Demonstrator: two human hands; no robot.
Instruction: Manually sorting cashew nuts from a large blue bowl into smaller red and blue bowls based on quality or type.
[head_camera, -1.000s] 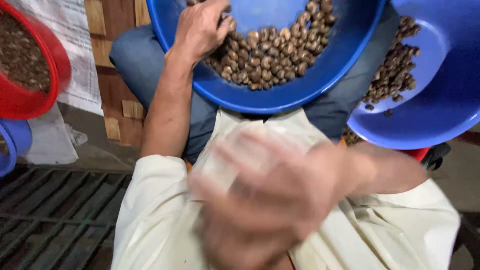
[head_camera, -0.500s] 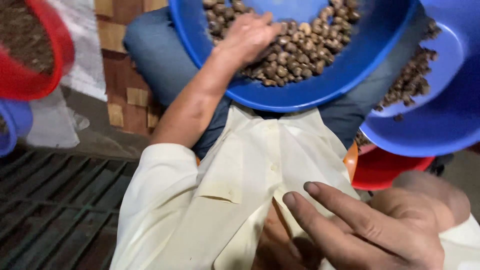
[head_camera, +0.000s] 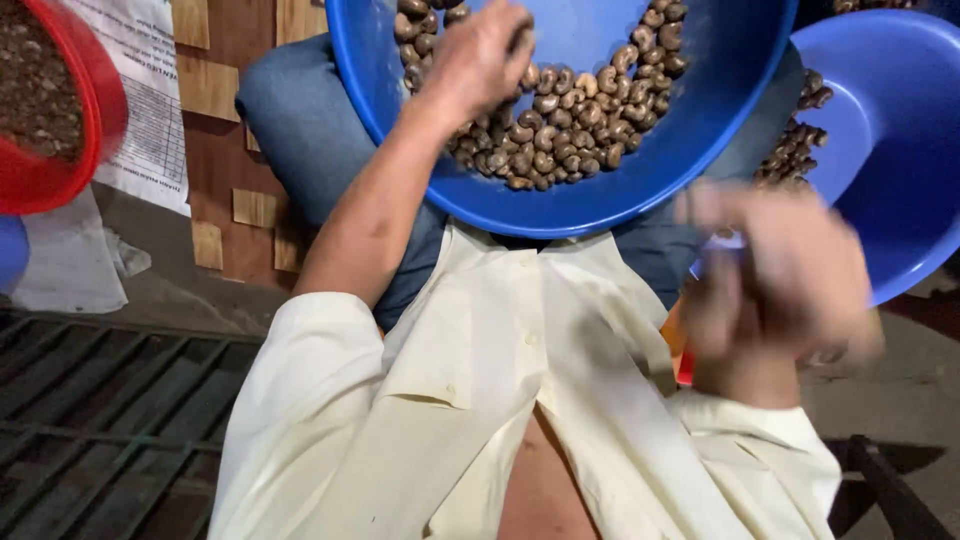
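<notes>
A big blue basin (head_camera: 640, 185) rests on my lap, holding several brown nuts (head_camera: 560, 120). My left hand (head_camera: 478, 55) reaches into it, fingers curled down among the nuts; what it grips is hidden. My right hand (head_camera: 780, 275) is a blur in the air at the right, in front of a second blue basin (head_camera: 890, 150) with more nuts (head_camera: 795, 150). I cannot tell whether anything is in the right hand.
A red basin (head_camera: 60, 150) of dark material sits at the upper left, over a printed sheet (head_camera: 140, 110) and a wooden floor. A dark metal grate (head_camera: 110, 430) lies at the lower left. A red-orange container edge (head_camera: 683, 345) shows under my right hand.
My right hand has swung from in front of my chest out to the right, up toward the second basin. My left hand has stayed among the nuts, shifting slightly.
</notes>
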